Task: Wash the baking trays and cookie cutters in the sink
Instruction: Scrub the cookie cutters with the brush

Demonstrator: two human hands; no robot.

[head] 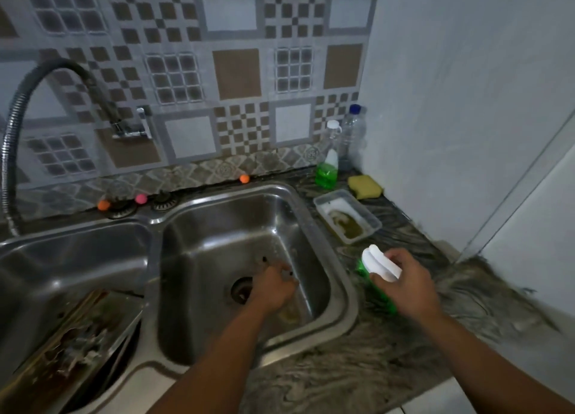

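Note:
A steel double sink takes up the middle; its right basin [217,242] holds my left hand [273,286], reaching down beside the drain [241,290] with fingers curled around something small and dark that I cannot make out. A dirty baking tray [71,336] with brown residue leans in the left basin [62,258]. My right hand [404,279] is over the counter at the sink's right rim, gripping a green bottle with a white cap [378,265], tipped toward the basin.
A flexible hose tap [18,127] arches at far left. On the stone counter [357,367] stand a plastic container with residue [347,216], a yellow sponge [364,187], a green soap bottle [327,164] and a clear bottle [353,133]. White wall on the right.

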